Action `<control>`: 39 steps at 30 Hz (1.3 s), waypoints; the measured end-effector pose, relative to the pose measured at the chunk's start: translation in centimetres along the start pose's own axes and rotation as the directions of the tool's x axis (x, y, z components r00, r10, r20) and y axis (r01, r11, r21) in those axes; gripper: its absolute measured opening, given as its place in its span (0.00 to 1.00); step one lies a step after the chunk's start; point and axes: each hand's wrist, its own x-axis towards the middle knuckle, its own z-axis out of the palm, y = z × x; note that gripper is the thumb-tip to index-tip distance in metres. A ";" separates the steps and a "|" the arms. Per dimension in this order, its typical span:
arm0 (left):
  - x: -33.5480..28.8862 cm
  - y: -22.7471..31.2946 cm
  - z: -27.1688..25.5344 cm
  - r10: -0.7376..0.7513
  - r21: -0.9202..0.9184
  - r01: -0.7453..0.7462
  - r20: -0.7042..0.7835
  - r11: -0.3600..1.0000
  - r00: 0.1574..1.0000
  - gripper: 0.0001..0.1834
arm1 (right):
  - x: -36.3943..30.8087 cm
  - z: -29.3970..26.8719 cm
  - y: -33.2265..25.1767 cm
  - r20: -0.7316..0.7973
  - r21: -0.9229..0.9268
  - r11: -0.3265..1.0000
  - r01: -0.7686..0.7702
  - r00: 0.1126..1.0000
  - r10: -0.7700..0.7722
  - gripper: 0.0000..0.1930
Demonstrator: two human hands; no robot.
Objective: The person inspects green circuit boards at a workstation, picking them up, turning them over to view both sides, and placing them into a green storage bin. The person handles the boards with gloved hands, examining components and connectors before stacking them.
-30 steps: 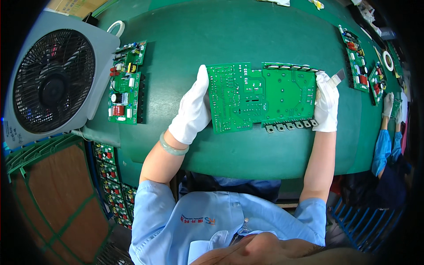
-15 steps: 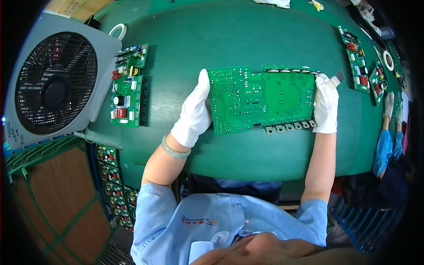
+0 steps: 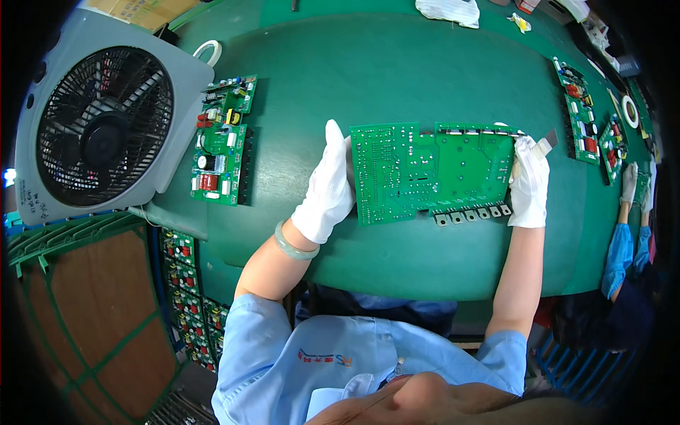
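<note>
Between my hands a green circuit board (image 3: 467, 166) is held up over the table, its soldered underside facing me. Black parts line its far edge, and a row of metal-tabbed components (image 3: 472, 214) sticks out along the near edge. My left hand (image 3: 326, 188), in a white glove, is at the board's left edge, thumb pointing up and apart from it; its other fingers are largely hidden behind the board. My right hand (image 3: 529, 185), also gloved, grips the right edge. A small tool with a flat grey blade (image 3: 549, 142) sticks out from that hand.
A grey box fan (image 3: 188, 117) stands left, beside populated boards (image 3: 219, 159) and a tape roll (image 3: 212, 48). More boards (image 3: 583, 120) and another roll (image 3: 630, 112) lie right, near a co-worker's gloved hands (image 3: 629, 183). A white cloth (image 3: 450, 10) lies at the far edge.
The whole view has shifted slightly, moving things right and down in the picture. A slightly wider gap shows between my left thumb and the board's edge. My right hand keeps its grip.
</note>
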 end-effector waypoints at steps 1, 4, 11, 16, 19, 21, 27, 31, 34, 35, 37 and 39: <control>0.0 0.0 0.1 -0.009 -0.013 0.009 -0.024 1.000 1.000 0.42 | 0.0 0.1 -0.1 0.012 -0.004 1.000 -0.016 1.000 0.016 0.17; 0.0 0.0 0.3 -0.006 0.005 0.006 -0.034 1.000 0.999 0.43 | -0.1 0.4 -0.6 0.047 0.044 0.997 -0.059 0.997 0.057 0.17; -0.2 0.2 -0.1 0.013 0.006 -0.014 0.084 1.000 0.996 0.42 | 0.4 -0.9 0.0 0.143 -0.020 0.999 -0.050 0.988 0.052 0.21; -0.4 1.4 0.2 0.136 0.158 -0.170 0.207 0.973 0.969 0.28 | -0.1 -0.1 -1.0 0.093 0.082 0.995 0.050 0.994 -0.058 0.18; -0.2 2.2 -1.1 0.157 0.203 -0.239 0.351 0.950 0.923 0.31 | -0.5 0.0 -1.9 0.119 0.084 0.990 0.116 0.985 -0.126 0.16; -0.1 2.5 -1.5 0.197 0.191 -0.322 0.482 0.927 0.854 0.31 | -1.3 -0.3 -2.5 0.129 0.090 0.982 0.165 0.976 -0.176 0.14; 0.5 3.5 -1.6 0.366 0.713 -0.666 0.573 0.220 0.734 0.22 | 1.0 -1.4 -1.7 0.398 0.117 0.843 0.525 0.753 -0.524 0.07; 1.3 2.7 -2.4 0.383 0.600 -0.715 0.605 0.357 0.699 0.29 | 1.6 -3.0 -2.1 0.529 0.051 0.875 0.481 0.730 -0.432 0.05; 0.3 2.6 -0.8 0.369 0.798 -0.529 0.417 0.290 0.831 0.36 | 1.0 -3.4 -2.4 0.565 0.017 0.959 0.284 0.788 -0.243 0.08; 0.3 2.7 -0.6 0.347 0.838 -0.493 0.402 0.234 0.847 0.41 | 1.0 -3.4 -2.2 0.557 -0.014 0.976 0.216 0.812 -0.172 0.09; 0.6 3.3 -1.2 0.368 0.865 -0.496 0.439 0.072 0.820 0.36 | 0.9 -3.8 -2.0 0.530 -0.047 0.986 0.159 0.841 -0.110 0.11; 1.7 3.2 -3.8 0.468 0.876 -0.481 0.443 -0.042 0.765 0.31 | 0.6 -2.8 -3.0 0.295 -0.093 0.989 0.117 0.952 -0.085 0.12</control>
